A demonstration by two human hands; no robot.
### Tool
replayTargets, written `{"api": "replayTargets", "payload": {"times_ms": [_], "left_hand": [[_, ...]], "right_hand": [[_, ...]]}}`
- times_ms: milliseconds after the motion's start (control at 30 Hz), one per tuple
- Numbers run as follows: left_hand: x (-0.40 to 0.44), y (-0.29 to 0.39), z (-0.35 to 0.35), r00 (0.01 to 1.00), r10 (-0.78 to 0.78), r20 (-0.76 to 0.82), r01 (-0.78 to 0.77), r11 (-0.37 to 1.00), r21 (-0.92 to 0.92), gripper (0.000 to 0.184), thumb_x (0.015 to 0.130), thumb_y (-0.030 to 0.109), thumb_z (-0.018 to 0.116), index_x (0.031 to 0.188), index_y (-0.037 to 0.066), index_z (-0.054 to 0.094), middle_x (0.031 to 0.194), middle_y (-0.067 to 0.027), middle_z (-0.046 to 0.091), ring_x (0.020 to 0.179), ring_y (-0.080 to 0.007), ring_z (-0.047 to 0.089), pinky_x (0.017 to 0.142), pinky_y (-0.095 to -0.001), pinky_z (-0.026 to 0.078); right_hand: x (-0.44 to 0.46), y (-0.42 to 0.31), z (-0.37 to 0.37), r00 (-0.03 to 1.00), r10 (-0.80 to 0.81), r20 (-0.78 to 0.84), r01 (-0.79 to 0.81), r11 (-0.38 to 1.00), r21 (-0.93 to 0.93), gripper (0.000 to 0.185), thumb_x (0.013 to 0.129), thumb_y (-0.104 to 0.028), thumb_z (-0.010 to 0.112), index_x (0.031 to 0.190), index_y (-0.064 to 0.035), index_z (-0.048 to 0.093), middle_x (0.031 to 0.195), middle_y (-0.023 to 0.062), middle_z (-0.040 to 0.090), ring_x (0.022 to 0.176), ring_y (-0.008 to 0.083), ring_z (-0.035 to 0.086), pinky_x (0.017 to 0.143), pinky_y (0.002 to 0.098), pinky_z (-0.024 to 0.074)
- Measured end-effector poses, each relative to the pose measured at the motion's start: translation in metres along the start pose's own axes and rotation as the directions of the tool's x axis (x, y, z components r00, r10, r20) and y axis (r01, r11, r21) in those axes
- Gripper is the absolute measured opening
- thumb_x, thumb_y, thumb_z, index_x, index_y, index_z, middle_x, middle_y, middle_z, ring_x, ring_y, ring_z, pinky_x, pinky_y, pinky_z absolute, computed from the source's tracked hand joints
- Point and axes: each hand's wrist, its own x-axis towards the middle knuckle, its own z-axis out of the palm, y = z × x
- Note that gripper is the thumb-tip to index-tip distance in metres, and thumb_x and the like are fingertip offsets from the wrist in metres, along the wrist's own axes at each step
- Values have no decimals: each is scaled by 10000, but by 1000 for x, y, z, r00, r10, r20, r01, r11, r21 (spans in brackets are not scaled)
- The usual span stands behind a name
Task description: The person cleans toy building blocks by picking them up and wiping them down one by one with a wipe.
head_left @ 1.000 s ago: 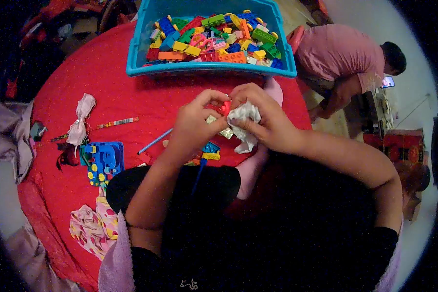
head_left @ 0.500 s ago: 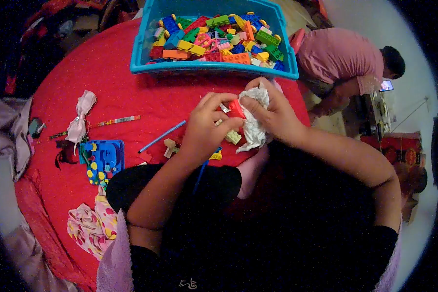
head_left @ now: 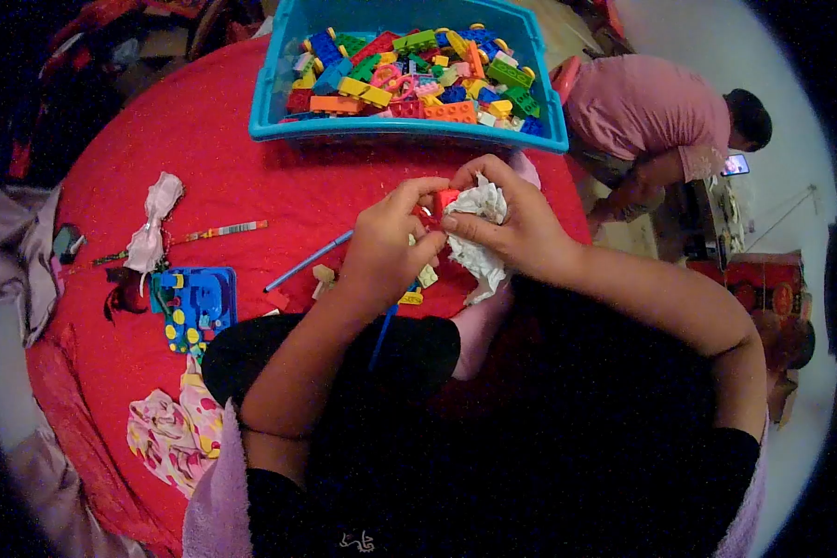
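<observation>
Between my two hands is a small red toy block (head_left: pixel 445 199), mostly covered by fingers. My left hand (head_left: pixel 395 237) pinches it from the left side. Crumpled white tissue (head_left: pixel 479 244) is bunched in my right hand (head_left: pixel 516 219), whose thumb and fingers press it against the block. Part of the tissue hangs below the right palm. Under the left hand, a pale yellow block (head_left: pixel 427 276) partly shows on the red cloth. A yellow-and-blue piece (head_left: pixel 411 298) lies just below it, by my leg.
A blue tub (head_left: pixel 409 133) full of colourful building blocks stands ahead. On the red cloth (head_left: pixel 205 177) to the left lie a blue pen (head_left: pixel 309 261), a pink bow (head_left: pixel 155 223), a blue toy (head_left: pixel 201 302) and patterned fabric (head_left: pixel 172 432). A person (head_left: pixel 656 112) bends over at right.
My right hand has shifted slightly left and the tissue has turned around the red block. The block is now more covered by my fingers.
</observation>
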Motion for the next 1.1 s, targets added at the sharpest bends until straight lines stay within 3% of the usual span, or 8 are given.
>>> {"api": "replayTargets", "payload": {"times_ms": [267,467,533,633,767,933,1000,1100], "left_hand": [[0,-3,3,1000,-14,-3,14,999,-32,382,676,16,631,1038,20,507,811,-120,584,525,-132,572,472,-252,448],[4,-6,1,978,-186,91,205,930,-305,383,676,48,663,1029,13,520,821,-115,588,514,-110,574,440,-234,436],[4,-3,1,989,-130,70,139,977,-160,393,664,58,672,1027,21,526,805,-108,578,521,-122,563,461,-238,435],[4,-11,1,997,71,31,-74,987,142,413,647,65,680,1030,33,527,788,-107,566,535,-148,546,501,-258,438],[1,-9,7,973,225,43,-229,950,213,432,631,65,684,1033,43,528,772,-109,555,542,-175,525,538,-283,440],[5,-11,12,984,-90,-154,76,993,-93,431,654,38,674,1053,39,511,837,-118,577,613,-138,580,561,-266,457],[6,-10,10,973,-97,-208,64,985,-161,419,666,35,666,1055,34,509,863,-122,577,633,-132,587,569,-260,460],[4,-7,13,966,-104,-236,60,980,-187,406,688,27,650,1062,19,492,905,-130,574,674,-130,594,594,-252,465]], "right_hand": [[1,4,-3,995,76,60,-82,990,117,230,768,-133,605,934,-52,468,726,74,576,682,139,567,587,284,450],[2,13,-7,999,40,-5,-40,999,-28,156,778,-121,592,880,-39,508,716,71,596,654,136,570,572,283,456],[-1,12,-8,974,225,-23,-220,967,130,135,785,-127,587,862,-44,513,702,55,586,649,118,559,564,270,450],[-3,4,-5,958,282,48,-285,930,234,137,796,-141,582,859,-46,506,682,35,569,648,94,543,552,260,442],[-3,7,-7,966,225,123,-243,958,152,141,826,-158,563,887,-52,492,737,-14,522,671,42,486,568,206,404],[-1,7,-7,906,421,33,-397,822,408,166,823,-188,570,878,-57,483,682,-23,513,641,43,480,558,211,407],[-4,12,-6,898,434,76,-433,839,330,220,806,-251,582,862,-47,520,670,28,566,613,95,528,534,264,435],[-10,13,1,846,299,442,-389,912,127,308,774,-324,610,854,-28,582,692,61,593,622,128,546,555,293,445]]}}
